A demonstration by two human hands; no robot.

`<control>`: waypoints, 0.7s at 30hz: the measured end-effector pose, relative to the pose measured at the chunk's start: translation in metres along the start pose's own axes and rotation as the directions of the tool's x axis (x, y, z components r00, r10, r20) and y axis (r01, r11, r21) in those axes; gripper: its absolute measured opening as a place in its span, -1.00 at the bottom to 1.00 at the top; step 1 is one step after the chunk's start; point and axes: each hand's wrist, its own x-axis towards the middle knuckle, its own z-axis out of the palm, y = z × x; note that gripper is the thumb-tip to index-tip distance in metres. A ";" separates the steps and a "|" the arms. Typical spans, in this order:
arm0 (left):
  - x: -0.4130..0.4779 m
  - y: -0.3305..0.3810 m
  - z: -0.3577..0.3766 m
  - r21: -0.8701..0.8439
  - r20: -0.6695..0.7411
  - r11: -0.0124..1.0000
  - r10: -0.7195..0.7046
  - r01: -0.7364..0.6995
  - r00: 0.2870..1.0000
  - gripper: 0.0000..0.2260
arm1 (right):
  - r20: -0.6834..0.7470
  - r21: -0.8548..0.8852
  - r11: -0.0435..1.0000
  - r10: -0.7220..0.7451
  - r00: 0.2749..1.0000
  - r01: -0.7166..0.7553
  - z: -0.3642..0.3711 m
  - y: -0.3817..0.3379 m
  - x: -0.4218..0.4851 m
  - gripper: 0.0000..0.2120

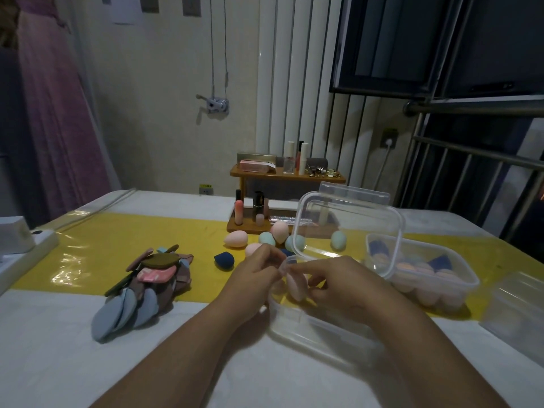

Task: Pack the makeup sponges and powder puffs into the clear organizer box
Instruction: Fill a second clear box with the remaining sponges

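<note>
Right grip (338,285) pinches pink puff (295,287); left grip (255,275) at box (318,329) rim unclear.

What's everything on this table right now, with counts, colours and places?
organizer box: one, clear, open, nearest, under the hands
lid: one, clear, standing tilted behind it
second box: one, clear, right, holding packed sponges, pink and navy
third container: one, clear, right edge
loose sponges: about eight, pink, mint, navy, mid-table
powder puffs: one pile, blue, pink, brown, left
wooden rack: one, brown, far side, holding cosmetics
runner: one, yellow, across the table
power strip: one, white, left edge
left hand: one, fingers curled at the box's far rim, grip unclear
right hand: one, pinching a pink sponge over the box
</note>
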 end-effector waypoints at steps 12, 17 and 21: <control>-0.003 0.007 0.000 0.034 -0.006 0.999 -0.006 0.006 1.000 -0.83 | -0.037 0.063 0.998 0.008 0.999 -0.006 -0.007 -0.005 -0.006 -0.60; -0.002 0.007 0.002 0.058 -0.017 0.998 -0.002 0.003 1.000 -0.78 | -0.273 0.042 0.995 0.103 0.956 -0.095 -0.011 -0.002 -0.008 -0.70; -0.002 0.005 0.000 0.130 -0.033 0.991 -0.004 0.009 0.999 -0.76 | -0.280 -0.013 0.990 0.133 0.951 -0.142 -0.004 -0.007 -0.005 -0.70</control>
